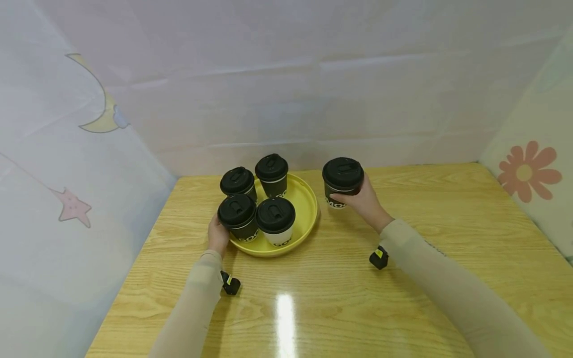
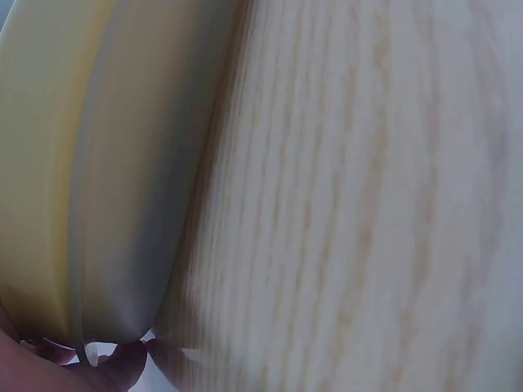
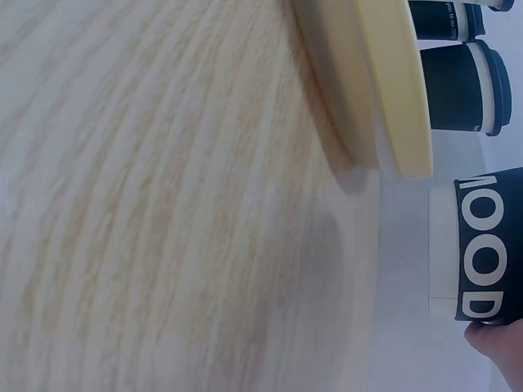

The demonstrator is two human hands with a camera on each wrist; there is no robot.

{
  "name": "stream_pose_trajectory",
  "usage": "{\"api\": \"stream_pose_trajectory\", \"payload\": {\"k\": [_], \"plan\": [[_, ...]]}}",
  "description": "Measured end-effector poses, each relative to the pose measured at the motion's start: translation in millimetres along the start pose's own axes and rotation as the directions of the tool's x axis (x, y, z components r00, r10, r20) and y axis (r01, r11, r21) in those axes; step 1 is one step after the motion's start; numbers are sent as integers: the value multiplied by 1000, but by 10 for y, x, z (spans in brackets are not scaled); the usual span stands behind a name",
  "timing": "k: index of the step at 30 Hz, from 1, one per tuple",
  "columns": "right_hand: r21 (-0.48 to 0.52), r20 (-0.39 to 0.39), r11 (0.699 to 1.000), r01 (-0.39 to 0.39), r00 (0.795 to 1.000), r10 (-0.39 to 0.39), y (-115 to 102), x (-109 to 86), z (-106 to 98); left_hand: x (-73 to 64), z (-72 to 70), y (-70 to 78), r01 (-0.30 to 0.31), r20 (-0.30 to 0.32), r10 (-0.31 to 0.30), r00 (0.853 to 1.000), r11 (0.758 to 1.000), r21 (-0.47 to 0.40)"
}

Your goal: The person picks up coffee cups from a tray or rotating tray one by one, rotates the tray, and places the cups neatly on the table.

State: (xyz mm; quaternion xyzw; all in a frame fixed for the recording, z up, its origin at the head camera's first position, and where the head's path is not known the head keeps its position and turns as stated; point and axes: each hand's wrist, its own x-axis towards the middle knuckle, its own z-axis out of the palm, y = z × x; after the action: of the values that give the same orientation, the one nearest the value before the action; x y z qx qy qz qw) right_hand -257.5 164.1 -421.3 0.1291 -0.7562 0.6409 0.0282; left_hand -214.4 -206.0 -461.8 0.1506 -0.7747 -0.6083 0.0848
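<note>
My right hand (image 1: 364, 201) grips a paper coffee cup (image 1: 342, 181) with a black lid, right of the yellow tray (image 1: 306, 214). The right wrist view shows this cup's "MOOD" lettering (image 3: 482, 245) and white base, raised off the table, my thumb against its side. At the tray's left edge, my left hand (image 1: 218, 234) holds the rim beside a dark lidded cup (image 1: 238, 216). In the left wrist view, its fingers (image 2: 122, 367) pinch the tray's edge. Several lidded cups stand upright on the tray, among them a pale-bodied one (image 1: 276, 221) at the front.
The tray rests on a wood-grain table (image 1: 335, 298) close to its back edge. Behind it hangs a pale cloth backdrop (image 1: 286, 99), with more cloth on both sides. Small black wrist cameras (image 1: 379, 257) sit at both cuffs.
</note>
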Motion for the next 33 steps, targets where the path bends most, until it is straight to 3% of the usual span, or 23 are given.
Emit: {"api": "stream_pose_trajectory", "payload": {"k": [6,15,33], "plan": [[-23,-11,999,-33,999,33,28,-11,-5,5,0,-3,11,4,-11,1000,1000,-9],[-38,-19,988,-148,989,147,147,5,-40,9,6,-13,-3,-2,3,1000,1000,-13],[-79,-11,980,-181,984,180,330,5,-121,-2,13,-12,-14,-15,15,1000,1000,11]]}}
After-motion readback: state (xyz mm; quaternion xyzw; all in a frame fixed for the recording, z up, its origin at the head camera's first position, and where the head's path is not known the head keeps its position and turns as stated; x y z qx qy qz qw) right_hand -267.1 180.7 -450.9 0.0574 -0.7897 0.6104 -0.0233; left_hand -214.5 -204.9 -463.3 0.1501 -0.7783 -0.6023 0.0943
